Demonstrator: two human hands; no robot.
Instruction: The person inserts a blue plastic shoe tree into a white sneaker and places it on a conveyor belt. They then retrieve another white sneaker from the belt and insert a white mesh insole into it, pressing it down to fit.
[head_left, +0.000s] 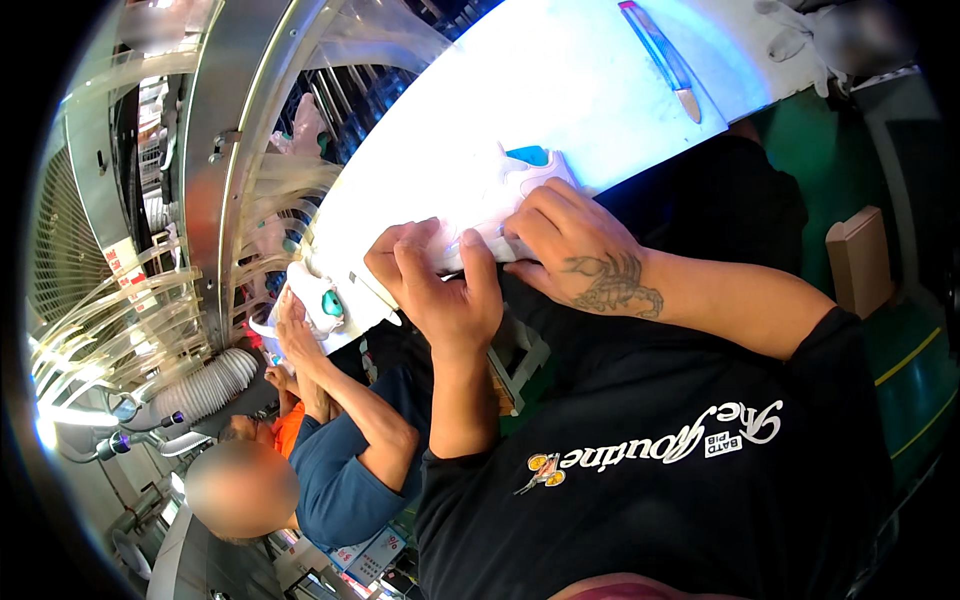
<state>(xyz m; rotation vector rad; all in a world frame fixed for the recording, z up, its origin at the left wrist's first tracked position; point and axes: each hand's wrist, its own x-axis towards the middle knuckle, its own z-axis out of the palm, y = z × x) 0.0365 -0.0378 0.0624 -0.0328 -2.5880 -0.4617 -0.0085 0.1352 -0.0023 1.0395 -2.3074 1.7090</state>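
Both hands are on a white shoe upper (500,190), with a teal patch showing at its far end; glare washes out much of its outline. My left hand (440,285) has its fingers curled and thumb pressed on the near edge at the left. Closed over the right part is my right hand (580,245), thumb below and fingers on top. A pale strip shows along the edge between my hands. I cannot tell whether it is part of the shoe.
The shoe lies over a brightly lit white table (570,70). A blue-handled knife (665,60) rests toward the right edge, near white gloves (795,45). At left, a co-worker's hand (295,330) touches another white shoe (318,305). Clear plastic strips (275,215) hang beyond the table.
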